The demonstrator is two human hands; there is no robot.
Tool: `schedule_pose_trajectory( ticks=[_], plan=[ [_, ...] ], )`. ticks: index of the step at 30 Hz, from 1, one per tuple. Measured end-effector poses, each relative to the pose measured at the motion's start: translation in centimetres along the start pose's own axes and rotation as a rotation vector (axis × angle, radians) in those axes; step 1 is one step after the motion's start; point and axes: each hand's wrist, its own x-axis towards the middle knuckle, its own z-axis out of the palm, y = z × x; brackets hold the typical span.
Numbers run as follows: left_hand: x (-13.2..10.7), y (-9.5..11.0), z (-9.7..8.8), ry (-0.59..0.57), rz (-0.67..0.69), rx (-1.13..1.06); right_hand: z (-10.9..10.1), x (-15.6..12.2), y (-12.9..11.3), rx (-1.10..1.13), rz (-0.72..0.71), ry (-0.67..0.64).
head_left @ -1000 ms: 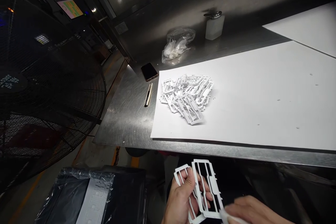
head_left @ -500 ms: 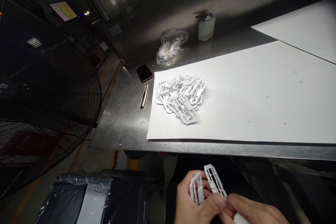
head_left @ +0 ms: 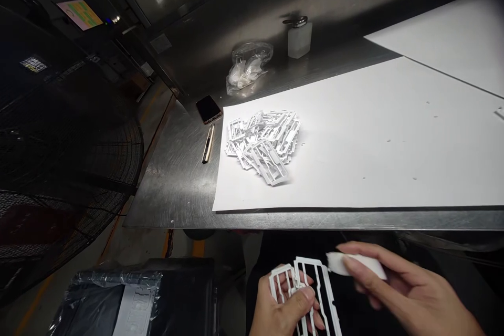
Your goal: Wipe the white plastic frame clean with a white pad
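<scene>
My left hand (head_left: 281, 307), below the table's front edge, is closed on white slotted plastic frames. A smaller frame (head_left: 282, 282) lies across its fingers, and a longer frame (head_left: 317, 294) is pinched by the thumb. To the right, my right hand (head_left: 405, 286) grips a smooth white elongated piece (head_left: 358, 264) between thumb and fingers. That piece has a ragged tip close to the longer frame's upper edge; I cannot make out its kind or whether it touches. On the table, a heap of similar white frames (head_left: 271, 163) rests on a white sheet (head_left: 346, 157).
Left of the sheet lie a phone (head_left: 208, 109) and a slim cutter-like tool (head_left: 208, 143) on the metal table (head_left: 169, 184). Behind are a clear bag of white bits (head_left: 248, 71) and a translucent bottle (head_left: 299, 39). A black plastic-lined container (head_left: 185, 294) stands lower left, below a large fan (head_left: 71, 152).
My right hand has drawn away from my left to the right, bringing the white piece into fuller view. The frames in my left hand have turned more face-on. The view has shifted slightly.
</scene>
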Motion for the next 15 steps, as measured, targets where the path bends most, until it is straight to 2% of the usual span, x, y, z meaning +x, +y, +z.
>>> schedule_pose_trajectory(
  ticks=[3,5,9,11,15],
  plan=[
    [-0.1,-0.1,0.5,-0.103,0.061,0.003,0.9,0.3,-1.6,-0.110,-0.269,-0.083],
    [-0.1,0.0,0.6,-0.104,0.051,-0.031,0.9,0.3,-1.8,-0.207,-0.395,-0.051],
    [-0.4,0.7,0.5,-0.009,-0.041,-0.103,-0.4,0.3,-0.9,-0.354,-0.396,0.113],
    [-0.5,1.0,0.5,-0.016,-0.048,-0.107,-0.6,0.2,-0.8,-0.350,-0.418,0.097],
    [-0.4,1.3,0.5,-0.027,-0.030,-0.137,0.3,-1.3,-0.9,-0.362,-0.537,-0.026]
  ],
)
